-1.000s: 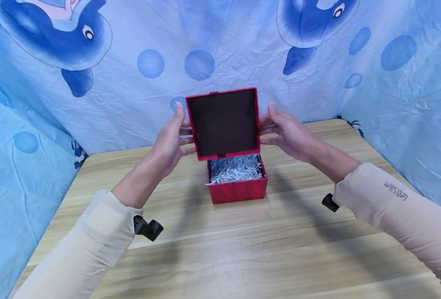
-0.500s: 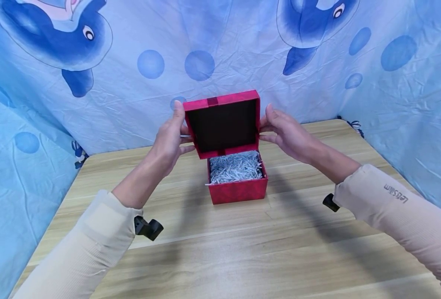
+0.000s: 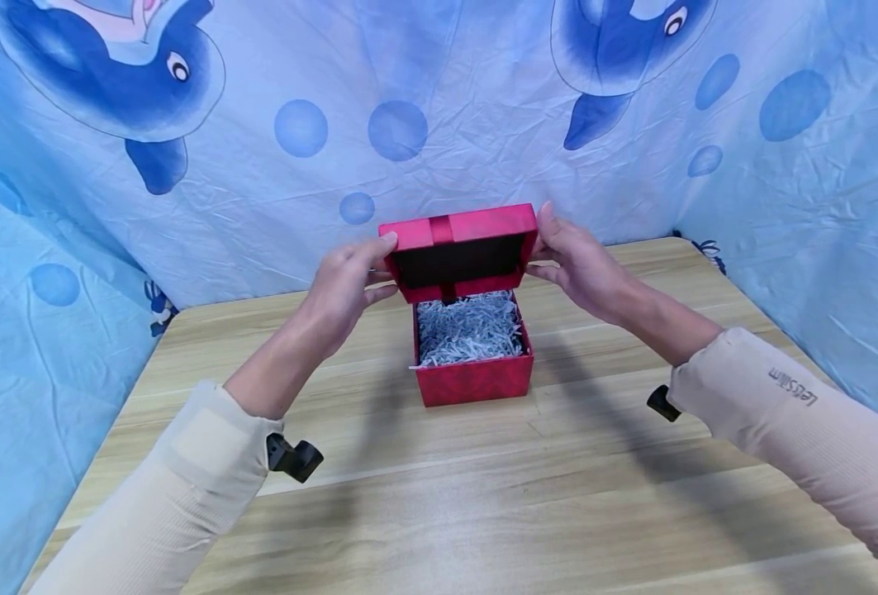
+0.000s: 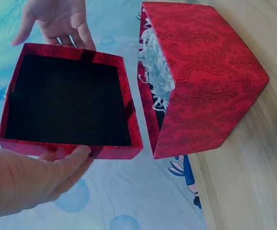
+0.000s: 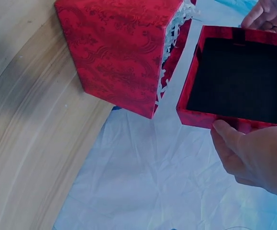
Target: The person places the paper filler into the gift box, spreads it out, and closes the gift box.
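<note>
A red box lid [image 3: 483, 225] with a dark inside and a ribbon band is held tilted above the back of a red patterned box [image 3: 476, 380]. My left hand [image 3: 342, 285] grips the lid's left side, its thumb at the top corner. On the opposite side my right hand [image 3: 583, 268] holds the lid by its edge. White shredded paper [image 3: 468, 330] fills the box, which stands on the table. In the left wrist view the lid [image 4: 69, 100] is apart from the box [image 4: 210, 81], with a gap between their rims.
The wooden table [image 3: 483, 496] reaches back to a blue curtain [image 3: 468, 99] printed with dolphins and bubbles. Black wrist cameras sit on both forearms, the left camera [image 3: 295, 457] hanging over the table.
The lid has tipped forward, so its red outer rim and ribbon show more and its dark inside less. Both hands have turned with it; the box has stayed put.
</note>
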Tool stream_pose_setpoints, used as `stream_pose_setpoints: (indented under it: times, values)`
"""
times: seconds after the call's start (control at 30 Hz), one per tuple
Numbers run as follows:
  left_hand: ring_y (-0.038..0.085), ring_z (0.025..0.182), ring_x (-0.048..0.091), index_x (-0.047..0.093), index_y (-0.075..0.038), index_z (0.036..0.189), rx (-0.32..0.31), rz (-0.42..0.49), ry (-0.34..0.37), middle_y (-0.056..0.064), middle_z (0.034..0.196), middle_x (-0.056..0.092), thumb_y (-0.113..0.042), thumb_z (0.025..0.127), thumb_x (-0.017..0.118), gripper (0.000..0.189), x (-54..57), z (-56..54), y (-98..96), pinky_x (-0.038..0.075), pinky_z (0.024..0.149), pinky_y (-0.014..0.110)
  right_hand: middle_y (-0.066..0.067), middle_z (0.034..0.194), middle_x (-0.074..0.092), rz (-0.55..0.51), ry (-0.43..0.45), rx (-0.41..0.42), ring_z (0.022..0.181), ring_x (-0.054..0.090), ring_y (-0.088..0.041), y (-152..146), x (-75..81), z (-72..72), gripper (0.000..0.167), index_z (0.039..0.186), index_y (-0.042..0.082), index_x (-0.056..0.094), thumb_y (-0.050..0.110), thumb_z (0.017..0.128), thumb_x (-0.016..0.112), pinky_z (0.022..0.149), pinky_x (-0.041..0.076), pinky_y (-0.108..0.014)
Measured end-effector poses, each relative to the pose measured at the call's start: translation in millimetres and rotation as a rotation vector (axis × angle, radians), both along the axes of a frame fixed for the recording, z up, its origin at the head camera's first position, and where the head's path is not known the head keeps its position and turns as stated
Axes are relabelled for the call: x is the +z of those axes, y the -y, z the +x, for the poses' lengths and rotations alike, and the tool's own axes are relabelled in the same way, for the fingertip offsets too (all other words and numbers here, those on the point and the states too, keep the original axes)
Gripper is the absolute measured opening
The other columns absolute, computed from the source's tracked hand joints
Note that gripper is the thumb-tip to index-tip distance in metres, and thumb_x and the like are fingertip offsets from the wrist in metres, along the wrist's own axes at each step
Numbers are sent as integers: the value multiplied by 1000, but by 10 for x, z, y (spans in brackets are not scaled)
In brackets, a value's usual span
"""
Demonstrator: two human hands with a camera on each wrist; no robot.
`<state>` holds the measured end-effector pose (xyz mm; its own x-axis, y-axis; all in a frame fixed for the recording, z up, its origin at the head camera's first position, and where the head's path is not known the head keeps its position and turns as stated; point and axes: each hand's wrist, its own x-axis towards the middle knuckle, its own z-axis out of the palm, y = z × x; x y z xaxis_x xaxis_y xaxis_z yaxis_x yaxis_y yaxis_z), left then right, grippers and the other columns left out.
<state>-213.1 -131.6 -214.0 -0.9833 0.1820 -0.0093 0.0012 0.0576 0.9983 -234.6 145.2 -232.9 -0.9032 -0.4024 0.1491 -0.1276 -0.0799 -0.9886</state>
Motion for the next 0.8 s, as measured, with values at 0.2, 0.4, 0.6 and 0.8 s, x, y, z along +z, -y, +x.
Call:
stream_pose_setpoints:
  times: [0.2, 0.4, 0.6, 0.8]
  values:
    - [34, 124, 48, 47, 13, 108, -67, -53, -20, 21, 125, 48, -24, 99, 52, 39, -56, 10, 88, 40, 106, 35, -10, 110, 51, 26, 10, 49, 116, 45, -27, -61, -14, 13, 38, 110, -5, 49, 32, 102, 46, 115, 21, -49]
    - [25, 112, 53, 52, 2, 109, -90, -278, -22, 12, 111, 52, -29, 92, 65, 37, -93, 29, 223, 41, 100, 35, -10, 105, 47, 220, 3, 38, 109, 48, -21, -140, -1, 60, 20, 101, -3, 48, 16, 98, 53, 105, 39, -31]
    - [21, 123, 52, 52, 0, 117, -141, -368, -40, 10, 138, 48, -24, 84, 75, 47, -122, 57, 294, 41, 104, 37, -14, 133, 48, 460, -84, 7, 125, 48, -29, -188, -25, 61, 32, 108, -4, 52, 18, 90, 67, 103, 42, -36]
    - [24, 132, 45, 44, 5, 116, -164, -285, -18, 12, 148, 39, -4, 81, 76, 48, -173, 77, 279, 44, 99, 28, -10, 138, 43, 428, -117, 9, 132, 43, -27, -188, -78, 52, 37, 107, -4, 52, 9, 82, 76, 108, 35, -35]
